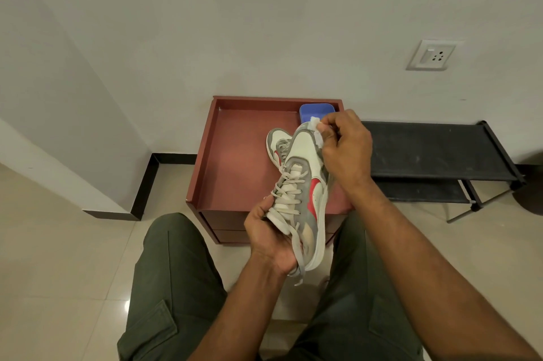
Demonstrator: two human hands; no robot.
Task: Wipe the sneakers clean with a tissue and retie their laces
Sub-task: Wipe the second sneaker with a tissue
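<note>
Now the left hand grips the sneaker heel; right hand pinches tissue against its toe edge.

red-brown cabinet: dead center, against the wall
blue box: on its top, 1 o'clock corner
black rack: 3 o'clock, right beside the cabinet
wall socket: 2 o'clock

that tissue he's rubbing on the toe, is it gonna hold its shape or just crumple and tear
Probably crumples: the tissue is already a bunched wad in the right hand, folding against the toe of the held sneaker. Likely very light and floppy, since only fingertips pinch it. It may shred with hard rubbing; its edges look ragged.
</note>
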